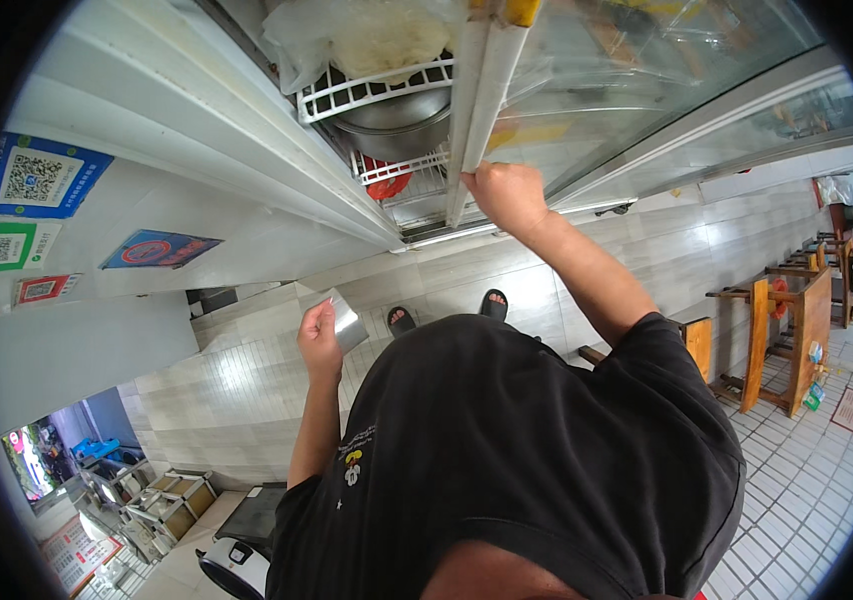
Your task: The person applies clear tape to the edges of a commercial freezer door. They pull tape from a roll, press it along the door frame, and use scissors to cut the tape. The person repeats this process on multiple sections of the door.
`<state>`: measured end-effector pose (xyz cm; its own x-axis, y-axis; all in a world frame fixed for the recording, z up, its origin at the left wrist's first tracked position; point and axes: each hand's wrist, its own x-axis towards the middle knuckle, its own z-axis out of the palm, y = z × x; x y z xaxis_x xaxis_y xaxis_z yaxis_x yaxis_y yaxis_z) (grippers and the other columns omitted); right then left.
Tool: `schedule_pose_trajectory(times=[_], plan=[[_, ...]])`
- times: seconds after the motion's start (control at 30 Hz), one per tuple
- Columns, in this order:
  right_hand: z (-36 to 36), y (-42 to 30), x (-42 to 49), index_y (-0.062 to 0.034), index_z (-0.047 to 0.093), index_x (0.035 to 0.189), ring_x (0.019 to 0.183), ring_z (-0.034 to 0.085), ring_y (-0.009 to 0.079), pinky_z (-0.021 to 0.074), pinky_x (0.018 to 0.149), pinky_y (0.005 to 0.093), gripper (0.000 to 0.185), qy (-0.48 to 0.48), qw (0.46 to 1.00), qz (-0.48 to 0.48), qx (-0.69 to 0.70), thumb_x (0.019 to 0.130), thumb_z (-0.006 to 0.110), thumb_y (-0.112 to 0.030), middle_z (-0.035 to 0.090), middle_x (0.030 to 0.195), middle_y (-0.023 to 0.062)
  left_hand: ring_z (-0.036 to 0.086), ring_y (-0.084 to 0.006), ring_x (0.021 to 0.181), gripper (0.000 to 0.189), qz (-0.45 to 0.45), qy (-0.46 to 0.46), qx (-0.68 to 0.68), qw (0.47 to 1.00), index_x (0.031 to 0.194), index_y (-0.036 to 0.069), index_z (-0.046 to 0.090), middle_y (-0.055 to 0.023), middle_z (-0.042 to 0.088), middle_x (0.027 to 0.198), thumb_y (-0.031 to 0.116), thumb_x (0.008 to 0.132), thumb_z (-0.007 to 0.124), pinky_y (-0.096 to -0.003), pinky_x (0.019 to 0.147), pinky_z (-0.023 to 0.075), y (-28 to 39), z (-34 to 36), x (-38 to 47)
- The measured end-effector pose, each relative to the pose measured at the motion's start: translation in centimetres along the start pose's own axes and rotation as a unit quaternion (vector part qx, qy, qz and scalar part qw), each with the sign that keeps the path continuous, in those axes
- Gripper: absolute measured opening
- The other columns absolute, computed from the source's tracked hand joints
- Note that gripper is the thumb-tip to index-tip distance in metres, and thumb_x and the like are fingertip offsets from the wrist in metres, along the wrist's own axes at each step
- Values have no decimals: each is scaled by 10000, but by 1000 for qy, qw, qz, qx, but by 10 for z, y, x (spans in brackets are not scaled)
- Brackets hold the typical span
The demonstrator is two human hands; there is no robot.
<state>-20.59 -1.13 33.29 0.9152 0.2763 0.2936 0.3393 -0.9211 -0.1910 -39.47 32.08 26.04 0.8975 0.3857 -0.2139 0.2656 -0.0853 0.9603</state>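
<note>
My right hand (507, 196) is closed on the white frame edge (471, 112) of a glass sliding door of an upright display fridge. Left of that edge the fridge stands open. Inside, a lidded steel pot (396, 124) sits between white wire shelves (374, 91), below a clear plastic bag (389, 37) with pale contents. Something in a red bag (387, 184) is on the lower rack. Low in front of my body, my left hand (319, 334) holds a shiny metal container (350, 324), probably a steel cup; its inside is not visible.
At the left, a white panel (149, 217) bears stickers with printed codes. Wooden tables and stools (809, 337) are at the right. Lower left are a rice cooker (235, 566) and metal-framed boxes (171, 502). My sandalled feet (495, 304) stand on the tiled floor close to the fridge.
</note>
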Motion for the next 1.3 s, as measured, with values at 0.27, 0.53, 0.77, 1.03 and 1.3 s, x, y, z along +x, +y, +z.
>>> schedule_pose_trajectory(times=[0.27, 0.53, 0.77, 1.03, 1.3], plan=[[33, -91, 25, -80, 640, 758, 565, 683, 297, 540, 497, 402, 218, -25, 988, -145, 51, 904, 638, -242, 676, 651, 121, 602, -107, 951, 272, -6, 60, 29, 998, 1144, -14, 687, -45, 688, 1031, 214, 1023, 602, -267, 864, 479, -4, -20, -23], [24, -99, 33, -64, 656, 856, 695, 722, 322, 569, 609, 444, 173, -99, 982, -139, 75, 911, 588, -213, 717, 746, 143, 613, -118, 946, 290, -19, 98, 13, 995, 1151, -10, 682, -56, 691, 1039, 236, 1026, 590, -280, 859, 494, -13, -35, -46], [29, -102, 32, -92, 683, 758, 627, 693, 335, 544, 553, 463, 296, -29, 986, -119, 110, 915, 645, -341, 690, 683, 138, 617, -123, 954, 299, -27, 91, -12, 995, 1134, -21, 682, -63, 696, 1033, 242, 1018, 599, -283, 866, 492, -27, -25, -41], [30, -106, 30, -118, 707, 766, 705, 720, 323, 572, 631, 453, 303, -66, 989, -88, 98, 923, 612, -359, 708, 719, 140, 637, -146, 951, 306, 28, 97, 5, 995, 1084, -36, 695, -79, 716, 1006, 249, 1001, 620, -311, 871, 502, -27, -20, -33], [39, -104, 31, -89, 716, 805, 704, 719, 348, 576, 640, 479, 314, -61, 987, -99, 112, 916, 621, -367, 720, 745, 155, 631, -129, 884, 307, 38, 103, -1, 994, 1060, -22, 707, -57, 709, 957, 268, 990, 637, -293, 804, 508, -34, -19, -17]])
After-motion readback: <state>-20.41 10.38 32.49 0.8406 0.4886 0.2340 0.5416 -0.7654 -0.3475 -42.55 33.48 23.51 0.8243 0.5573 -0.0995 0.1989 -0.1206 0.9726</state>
